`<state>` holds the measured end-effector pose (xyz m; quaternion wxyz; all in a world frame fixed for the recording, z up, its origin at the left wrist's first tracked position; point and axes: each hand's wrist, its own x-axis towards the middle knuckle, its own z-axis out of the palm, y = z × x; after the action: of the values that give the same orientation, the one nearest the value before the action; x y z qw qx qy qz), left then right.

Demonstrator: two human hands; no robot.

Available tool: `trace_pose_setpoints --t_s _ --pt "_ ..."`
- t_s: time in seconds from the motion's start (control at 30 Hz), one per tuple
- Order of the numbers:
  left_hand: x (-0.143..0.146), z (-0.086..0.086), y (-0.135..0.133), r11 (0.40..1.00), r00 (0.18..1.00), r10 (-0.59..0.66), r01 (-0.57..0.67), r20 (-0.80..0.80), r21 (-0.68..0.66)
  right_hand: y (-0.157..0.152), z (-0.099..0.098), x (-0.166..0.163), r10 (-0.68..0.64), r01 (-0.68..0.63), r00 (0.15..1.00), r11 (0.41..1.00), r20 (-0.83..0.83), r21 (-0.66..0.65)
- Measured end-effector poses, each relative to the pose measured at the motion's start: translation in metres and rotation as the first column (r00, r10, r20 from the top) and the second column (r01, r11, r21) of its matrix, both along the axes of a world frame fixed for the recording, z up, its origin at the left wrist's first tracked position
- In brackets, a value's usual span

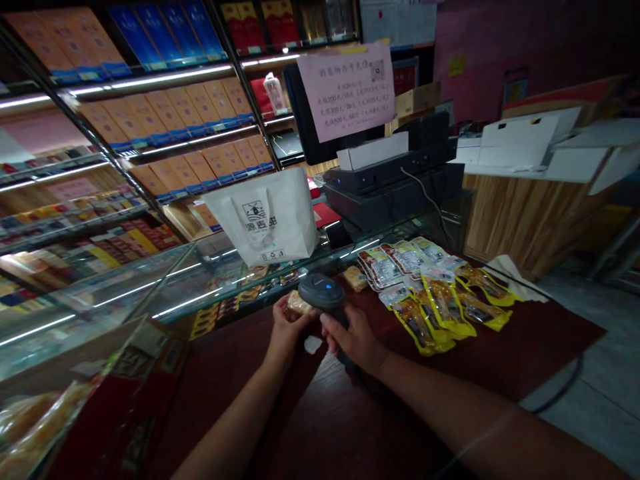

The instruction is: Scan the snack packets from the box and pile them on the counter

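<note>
My right hand (357, 339) is wrapped round the handle of a dark barcode scanner (323, 291), which shows a small blue light. Just left of the scanner's head, my left hand (290, 323) pinches a small wrapped snack (299, 303), pale brown in clear film. The scanner head partly covers that snack. A similar wrapped snack (355, 279) lies farther back on the dark red counter (320, 427). Right of my hands lie several yellow-edged food packets (443, 303), with silvery labelled packets (385, 267) behind them. A small whitish piece (313, 344) sits below the scanner.
A white carrier bag (270, 217) stands on the glass display case (165, 283). Behind it are a monitor (307, 127) with a pink notice and a black till (395, 193). An open carton (145, 373) of packaged food is at the left. A cable (560, 390) hangs at the right.
</note>
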<state>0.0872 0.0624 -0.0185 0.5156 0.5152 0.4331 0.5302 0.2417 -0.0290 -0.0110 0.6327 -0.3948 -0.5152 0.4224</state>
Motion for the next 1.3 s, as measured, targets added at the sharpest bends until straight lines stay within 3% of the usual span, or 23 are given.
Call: trace_pose_setpoints --t_s 0.13,0.27,0.43,0.57,0.73,1.3 --pt "-0.050 0.001 -0.027 0.976 0.991 -0.004 0.033 0.133 -0.216 0.001 -0.007 -0.004 0.021 -0.024 0.999 0.997 -0.047 -0.079" --pt "-0.073 0.009 -0.039 0.965 0.974 -0.029 0.086 0.225 -0.247 0.000 -0.011 -0.006 0.079 -0.084 0.996 0.984 -0.040 -0.156" --pt "-0.078 0.013 -0.032 0.987 0.960 0.022 0.023 0.281 -0.157 -0.003 -0.010 -0.007 0.100 -0.095 0.995 0.975 0.012 -0.200" --pt "-0.084 0.004 -0.025 0.994 0.949 0.112 -0.108 0.294 -0.030 -0.005 -0.010 -0.006 0.129 -0.120 0.991 0.970 0.032 -0.213" --pt "-0.089 -0.008 -0.019 0.971 0.934 0.233 -0.238 0.270 -0.012 -0.010 -0.007 -0.004 0.228 -0.195 0.963 0.957 0.143 -0.216" --pt "-0.083 -0.006 -0.018 0.953 0.911 0.294 -0.303 0.290 -0.016 -0.011 -0.010 -0.003 0.283 -0.242 0.943 0.945 0.177 -0.222"
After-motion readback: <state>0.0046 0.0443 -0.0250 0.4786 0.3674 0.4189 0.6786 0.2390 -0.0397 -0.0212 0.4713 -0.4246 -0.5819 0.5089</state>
